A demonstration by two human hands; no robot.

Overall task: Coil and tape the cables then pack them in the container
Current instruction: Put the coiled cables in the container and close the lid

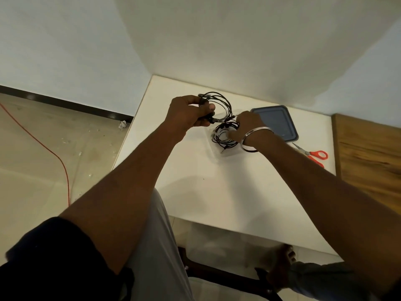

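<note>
**op_remote:** On my feed, the left hand (pixel 186 114) is clenched round a loose coil (pixel 224 101) of thin black cable, just above the clear plastic container (pixel 211 149). The right hand (pixel 247 124) sits over the packed cables (pixel 224 141); can't tell if it's gripping any

**bench_guy:** Risk?

**op_remote:** Springy, glossy round loops, no tape I can see. Loosen that grip and I reckon it fans out and snags the ones under the right hand

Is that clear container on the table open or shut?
Open. A blue lid lies on the table beside the container, and the right hand reaches in among cables inside.
</note>
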